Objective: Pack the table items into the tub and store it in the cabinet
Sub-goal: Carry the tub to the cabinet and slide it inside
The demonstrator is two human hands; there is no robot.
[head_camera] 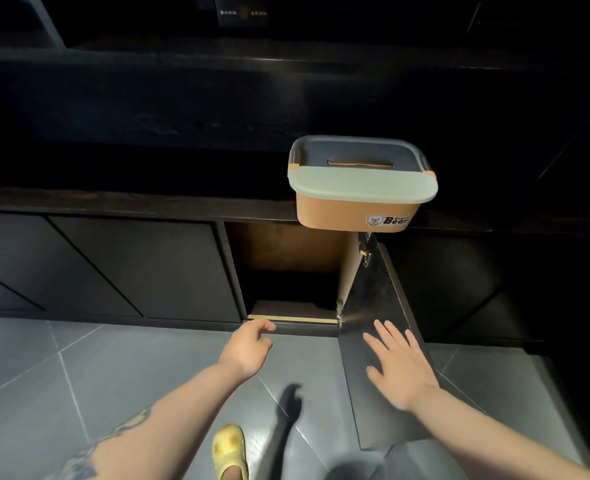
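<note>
Fingers of the right hand (399,367) were spread against the cabinet door (376,306); the left hand (248,348) was loosely curled, empty; the tub (361,183) was seen at one o'clock.

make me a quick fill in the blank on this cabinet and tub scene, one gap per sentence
1. The tub sits on the dark counter with its lid ____.
2. The cabinet door below the tub stands ____.
3. The right hand, fingers straight and spread, is in front of the ____.
4. Both hands, counting the left hand, hold ____.

Missing words: on; open; door; nothing
</note>
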